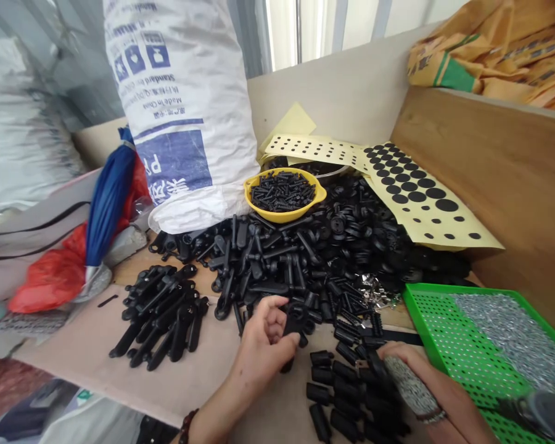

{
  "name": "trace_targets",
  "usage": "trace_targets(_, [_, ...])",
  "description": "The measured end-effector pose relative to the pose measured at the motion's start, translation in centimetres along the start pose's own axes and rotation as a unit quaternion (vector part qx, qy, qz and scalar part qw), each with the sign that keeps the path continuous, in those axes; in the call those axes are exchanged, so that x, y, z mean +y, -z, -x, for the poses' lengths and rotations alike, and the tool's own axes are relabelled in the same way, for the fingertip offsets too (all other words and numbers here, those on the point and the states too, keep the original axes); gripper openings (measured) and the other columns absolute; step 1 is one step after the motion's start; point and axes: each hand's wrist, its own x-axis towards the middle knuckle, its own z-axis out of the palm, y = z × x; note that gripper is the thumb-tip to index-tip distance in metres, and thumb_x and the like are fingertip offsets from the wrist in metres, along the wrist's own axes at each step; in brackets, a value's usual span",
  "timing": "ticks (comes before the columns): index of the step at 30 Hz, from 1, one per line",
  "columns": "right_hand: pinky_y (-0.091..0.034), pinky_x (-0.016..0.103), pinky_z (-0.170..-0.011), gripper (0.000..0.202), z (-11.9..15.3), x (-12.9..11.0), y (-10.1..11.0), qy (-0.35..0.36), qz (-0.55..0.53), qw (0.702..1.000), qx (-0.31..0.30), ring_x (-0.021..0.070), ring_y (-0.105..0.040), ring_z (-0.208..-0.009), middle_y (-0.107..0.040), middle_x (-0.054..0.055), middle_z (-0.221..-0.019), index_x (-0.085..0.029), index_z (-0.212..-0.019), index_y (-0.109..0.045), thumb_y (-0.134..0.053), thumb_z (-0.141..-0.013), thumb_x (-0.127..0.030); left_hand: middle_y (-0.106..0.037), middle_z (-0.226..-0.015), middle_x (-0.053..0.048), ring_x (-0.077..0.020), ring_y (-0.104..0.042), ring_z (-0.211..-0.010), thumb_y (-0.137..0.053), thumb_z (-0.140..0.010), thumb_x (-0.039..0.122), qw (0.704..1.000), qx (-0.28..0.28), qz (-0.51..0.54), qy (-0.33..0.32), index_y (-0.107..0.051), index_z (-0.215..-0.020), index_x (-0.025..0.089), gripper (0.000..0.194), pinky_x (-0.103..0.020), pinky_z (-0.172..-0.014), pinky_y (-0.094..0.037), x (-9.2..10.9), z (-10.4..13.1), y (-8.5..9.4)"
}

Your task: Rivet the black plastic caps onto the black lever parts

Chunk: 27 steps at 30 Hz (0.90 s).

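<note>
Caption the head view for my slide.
Left hand holding a black part, right hand by short black cylinders and a perforated green tray.

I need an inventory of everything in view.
Woven sack: one, white-and-blue, back left
Other sack: at least one, white, far left
Umbrella: one, blue, left
Plastic bag: count unclear, red, left
Basin: one, yellow, centre
Ribbed pegs: many, black, in basin
Sticker sheets: several, yellow-and-black, back right
Handles: many, black, left and centre
Discs: many, black, right of basin
Short tubes: many, black, front
Tray: one, green, right
Metal bits: many, silver, in tray
Shiny pieces: many, silver, near tray
Printed sacking: unclear count, orange, top right
Worktop: one, pinkish, beneath
Blurred object: one, dark, bottom right
Left hand: one, centre, holding black part
Right hand: one, front right, grasp unclear
</note>
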Motion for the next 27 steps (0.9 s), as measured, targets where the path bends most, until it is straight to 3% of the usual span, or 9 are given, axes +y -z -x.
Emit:
trace_targets(3, [-0.051,0.019,-0.055,0.018,-0.3,-0.1,0.1,0.013,0.02,1.0,0.009,0.0163,-0.06,-0.064,-0.061,0.0,-0.069,-0.024,-0.08,-0.059,-0.045,-0.089,-0.033,-0.058,-0.071,0.001,-0.0075,-0.048,-0.056,-0.063,-0.057,0.019,0.996,-0.065,0.05,0.046,-0.055,-0.099,0.013,0.042,-0.019,-0.053,-0.034,0.7,0.4,-1.6])
trace_targets(7, [-0.052,0.019,-0.058,0.017,-0.8,0.3,0.4,0.023,0.039,0.999,-0.004,0.0154,-0.063,-0.068,-0.064,-0.001,-0.076,-0.025,-0.088,-0.06,-0.043,-0.09,-0.03,-0.064,-0.076,-0.003,-0.0102,-0.054,-0.065,-0.061,-0.06,0.016,0.989,-0.122,0.062,0.05,-0.058,-0.095,0.012,0.036,-0.019,-0.059,-0.039,1.3,0.8,-3.1])
trace_targets(12, [-0.051,0.019,-0.051,0.017,-1.2,2.0,1.2,0.068,0.092,0.993,0.038,0.0164,-0.065,-0.065,-0.069,-0.003,-0.08,-0.028,-0.085,-0.063,-0.047,-0.086,-0.033,-0.062,-0.071,-0.002,-0.0106,-0.051,-0.057,-0.057,-0.066,0.019,0.982,-0.178,0.039,0.056,-0.057,-0.1,0.012,0.035,-0.021,-0.051,-0.043,1.1,0.7,-4.4])
trace_targets(14, [-0.051,0.018,-0.053,0.016,-1.1,2.0,1.4,0.072,0.101,0.991,0.045,0.0164,-0.066,-0.068,-0.07,-0.003,-0.082,-0.028,-0.088,-0.063,-0.048,-0.086,-0.032,-0.06,-0.069,0.0,-0.0105,-0.049,-0.053,-0.054,-0.068,0.019,0.985,-0.171,-0.003,0.031,-0.056,-0.103,0.013,0.035,-0.022,-0.049,-0.044,1.2,0.5,-4.1])
trace_targets(16, [-0.053,0.018,-0.059,0.016,-0.8,1.5,1.5,0.058,0.106,0.991,0.057,0.0168,-0.067,-0.075,-0.07,-0.002,-0.087,-0.028,-0.093,-0.061,-0.046,-0.088,-0.03,-0.06,-0.067,0.001,-0.0117,-0.051,-0.056,-0.05,-0.072,0.017,0.983,-0.151,-0.1,-0.034,-0.057,-0.104,0.015,0.032,-0.024,-0.054,-0.045,1.2,0.1,-3.1])
trace_targets(18, [-0.053,0.018,-0.061,0.019,-0.6,1.0,1.6,0.037,0.105,0.992,0.066,0.0171,-0.067,-0.077,-0.07,-0.001,-0.091,-0.028,-0.097,-0.061,-0.044,-0.089,-0.028,-0.062,-0.07,0.0,-0.014,-0.056,-0.064,-0.047,-0.075,0.013,0.959,-0.136,-0.225,-0.106,-0.06,-0.102,0.017,0.031,-0.026,-0.063,-0.047,0.9,-0.2,-1.6])
trace_targets(22, [-0.053,0.017,-0.06,0.019,-0.4,1.3,1.9,0.023,0.095,0.994,0.053,0.0165,-0.068,-0.074,-0.07,-0.003,-0.085,-0.028,-0.097,-0.063,-0.047,-0.086,-0.026,-0.066,-0.093,-0.008,-0.0217,-0.061,-0.085,-0.042,-0.077,0.01,0.877,-0.079,-0.423,-0.213,-0.058,-0.11,0.016,0.038,-0.034,-0.076,-0.05,-1.0,-0.5,1.4])
trace_targets(25, [-0.053,0.018,-0.059,0.019,-0.4,2.5,2.0,0.021,0.099,0.993,0.055,0.0179,-0.069,-0.076,-0.07,-0.002,-0.089,-0.027,-0.096,-0.064,-0.048,-0.086,-0.026,-0.063,-0.097,-0.011,-0.0236,-0.059,-0.089,-0.037,-0.079,0.008,0.822,-0.027,-0.504,-0.265,-0.053,-0.12,0.015,0.044,-0.037,-0.076,-0.052,-2.6,-0.4,2.6])
trace_targets(27, [-0.053,0.019,-0.057,0.019,-0.3,3.1,2.1,0.027,0.105,0.992,0.058,0.0194,-0.068,-0.077,-0.07,0.0,-0.092,-0.026,-0.096,-0.063,-0.046,-0.087,-0.027,-0.06,-0.103,-0.011,-0.0231,-0.056,-0.094,-0.038,-0.081,0.008,0.808,-0.009,-0.511,-0.291,-0.049,-0.124,0.016,0.046,-0.038,-0.08,-0.051,-3.1,-0.2,2.7])
